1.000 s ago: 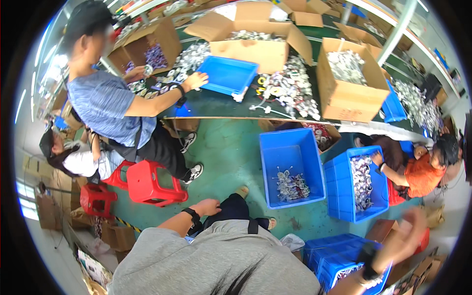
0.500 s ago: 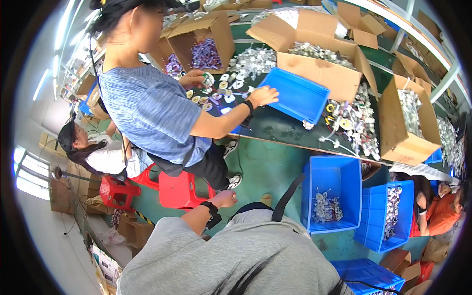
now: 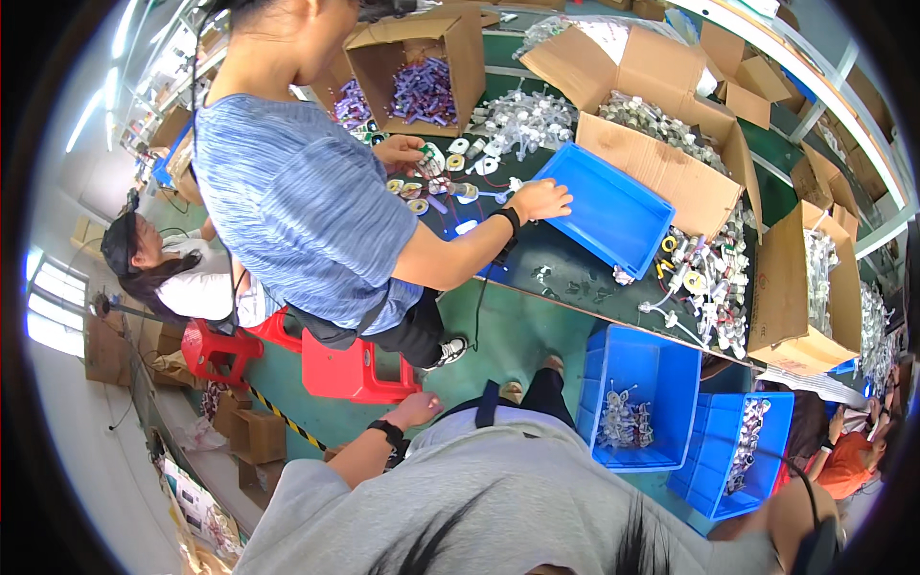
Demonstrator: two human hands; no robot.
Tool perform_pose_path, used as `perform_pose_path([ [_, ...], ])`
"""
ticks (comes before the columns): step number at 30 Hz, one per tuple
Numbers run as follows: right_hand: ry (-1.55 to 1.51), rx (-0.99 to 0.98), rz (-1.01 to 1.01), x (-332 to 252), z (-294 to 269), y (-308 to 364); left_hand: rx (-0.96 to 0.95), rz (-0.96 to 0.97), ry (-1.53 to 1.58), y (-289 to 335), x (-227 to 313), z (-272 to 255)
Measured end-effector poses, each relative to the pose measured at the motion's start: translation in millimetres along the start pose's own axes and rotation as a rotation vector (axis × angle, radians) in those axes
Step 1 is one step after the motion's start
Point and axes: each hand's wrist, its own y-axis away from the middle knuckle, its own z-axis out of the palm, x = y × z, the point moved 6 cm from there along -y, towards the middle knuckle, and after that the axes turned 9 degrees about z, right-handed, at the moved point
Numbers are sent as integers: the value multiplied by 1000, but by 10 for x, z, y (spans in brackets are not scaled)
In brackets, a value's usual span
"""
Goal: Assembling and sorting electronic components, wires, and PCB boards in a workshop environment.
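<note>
My left hand hangs low beside my body, with a black band on its wrist. Its fingers look loosely curled, and nothing shows in them. Nearest to it is a red plastic stool, just beyond the hand. On my right side, my bare arm comes in at the lower edge; the right hand itself is out of view. Ahead, a person in a blue shirt stands at the bench, one hand at the rim of a blue tray and the other at a green circuit board.
Two blue bins holding small parts stand on the floor by the dark bench. On the bench are open cardboard boxes and loose part heaps. A seated person in white is at left; another in orange at right.
My view has shifted, and the bench now shows larger and slightly lower. My left hand has moved left and down in the picture. My right arm has come into view.
</note>
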Motion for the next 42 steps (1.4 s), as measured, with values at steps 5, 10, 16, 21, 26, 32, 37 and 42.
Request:
perform_pose_path([
  [5,-104,-88,20,282,155,-354,178,-250,148,467,-471,117],
  [10,52,-631,475,1420,917,-25,172,-443,199,473,-524,118],
  [16,67,-886,687,2264,1097,392,186,-400,136,64,244,-130],
  [21,92,-1066,636,2572,1416,429,255,-244,240,-444,846,-329],
  [26,151,-1219,507,2589,1753,455,318,-276,329,-547,977,-304],
  [32,207,-1396,464,2569,2043,656,314,-460,404,-216,497,226],
  [37,294,-1509,325,2412,2229,733,214,-602,482,-8,10,838],
  [42,336,-1529,373,2312,2361,809,217,-536,459,-227,-120,766],
])
